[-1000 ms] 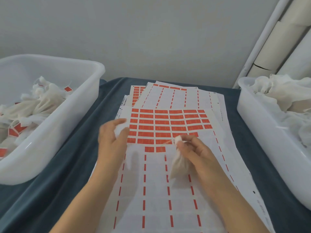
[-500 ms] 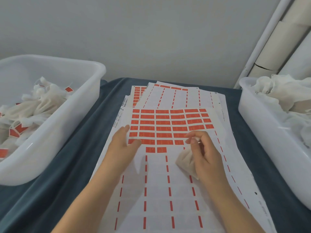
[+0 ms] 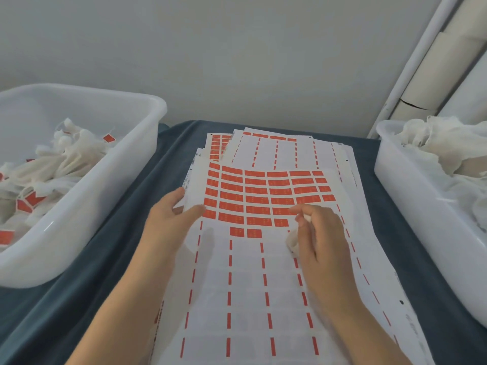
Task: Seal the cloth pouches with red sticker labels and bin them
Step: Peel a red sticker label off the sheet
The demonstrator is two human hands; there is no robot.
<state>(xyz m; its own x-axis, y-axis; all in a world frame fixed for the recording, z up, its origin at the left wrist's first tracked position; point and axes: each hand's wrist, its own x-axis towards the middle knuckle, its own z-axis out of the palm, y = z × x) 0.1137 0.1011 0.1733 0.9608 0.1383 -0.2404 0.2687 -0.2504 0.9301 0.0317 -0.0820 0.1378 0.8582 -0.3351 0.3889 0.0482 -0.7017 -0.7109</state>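
on blue cloth (image 3: pixel 110 259), label sheets (image 3: pixel 263 285).

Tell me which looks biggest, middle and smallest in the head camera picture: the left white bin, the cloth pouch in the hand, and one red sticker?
1. Left white bin, by far the largest.
2. Cloth pouch, though the right hand hides most of it.
3. Red sticker, smallest.

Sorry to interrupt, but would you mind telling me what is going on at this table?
A person is sealing cloth pouches with red stickers. The right hand holds a small pouch over the sticker sheet, fingertips at the remaining red stickers. The left hand rests on the sheet's left edge. The left tub holds pouches with red stickers; the right tub holds plain ones.
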